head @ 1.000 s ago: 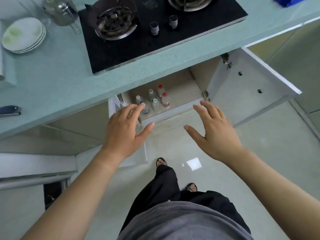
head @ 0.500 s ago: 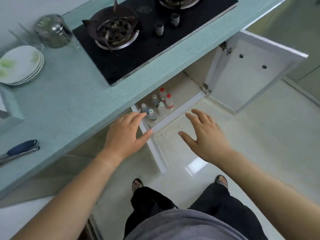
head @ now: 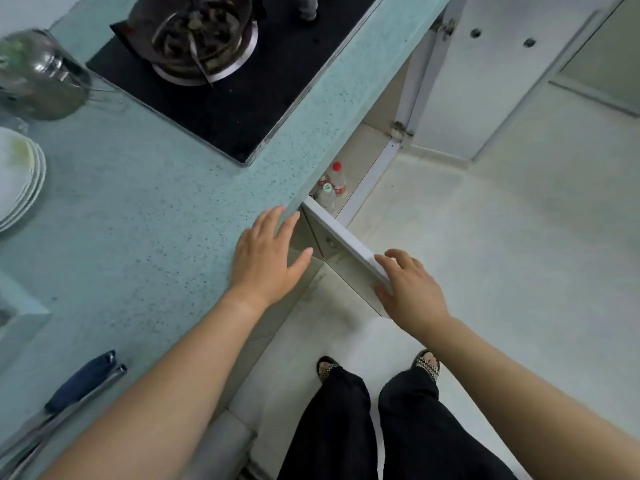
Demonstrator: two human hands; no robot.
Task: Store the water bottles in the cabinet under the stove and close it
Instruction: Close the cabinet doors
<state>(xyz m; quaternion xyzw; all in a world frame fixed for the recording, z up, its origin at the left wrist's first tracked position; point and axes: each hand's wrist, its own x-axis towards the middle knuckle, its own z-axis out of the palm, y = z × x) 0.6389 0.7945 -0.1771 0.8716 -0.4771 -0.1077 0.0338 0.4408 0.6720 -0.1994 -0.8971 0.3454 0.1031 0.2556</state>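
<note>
Head view, the only one. Clear plastic water bottles [head: 333, 183] stand inside the cabinet under the stove [head: 362, 150], on its floor at the left of the opening. Only about three show, one red-capped. The rest of the group is hidden by the overhanging edge of the pale teal speckled countertop [head: 138, 220].

The cabinet is not shut. Its white left door [head: 341, 237] stands ajar, seen edge-on from above. The white right door [head: 485, 84] is swung wide and cut off at the top of frame.

The right hand [head: 410, 289] rests on the outer end of the left door's top edge. Its fingers [head: 393, 259] are nearly straight and a little apart, and it holds nothing. Whether the thumb hooks the door face, cannot tell.

The left hand [head: 268, 252] is spread flat, palm down, fingers apart, above the counter's front edge. It holds nothing. Touching the counter or just over it, cannot tell.

On the counter:
- A black glass gas hob [head: 249, 102], its burner and far half cut off.
- A shiny steel pot [head: 40, 77], motion-blurred.
- A stack of white plates [head: 19, 178], cropped at the left edge.
- A blue-handled utensil [head: 81, 379] with a metal tool beside it, both cut off and the type unclear.

Below are black trousers [head: 346, 431] and patterned sandals [head: 326, 368] on the pale tiled floor [head: 502, 271].
</note>
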